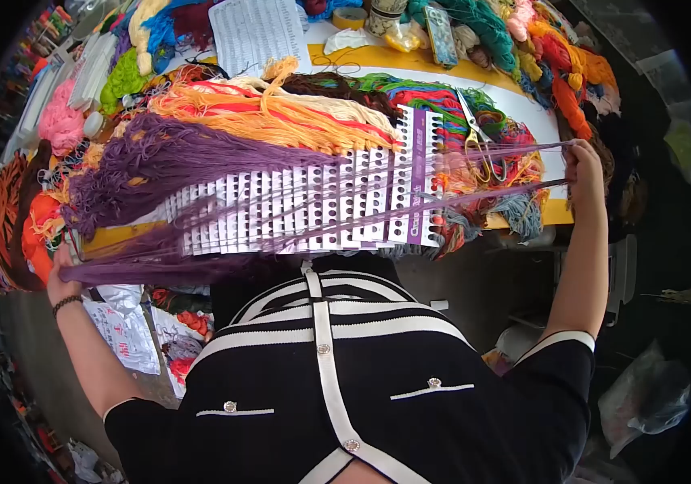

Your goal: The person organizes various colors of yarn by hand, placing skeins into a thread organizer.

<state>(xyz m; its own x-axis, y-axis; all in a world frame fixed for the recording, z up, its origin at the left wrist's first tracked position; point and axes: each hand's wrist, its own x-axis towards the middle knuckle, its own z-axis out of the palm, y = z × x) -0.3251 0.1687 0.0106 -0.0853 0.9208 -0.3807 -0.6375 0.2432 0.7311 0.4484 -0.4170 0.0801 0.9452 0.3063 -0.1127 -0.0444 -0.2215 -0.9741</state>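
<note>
Head view: at lower left your left hand [61,278] has its fingers clenched on one end of the purple thread bundle [152,262]. At right, your right hand [581,165] pinches the other end. The strands run taut over the white punched cards [305,202] on the desk [527,109]. Gold scissors [483,149] lie just beyond the cards. Orange skeins [281,113] lie farther up.
</note>
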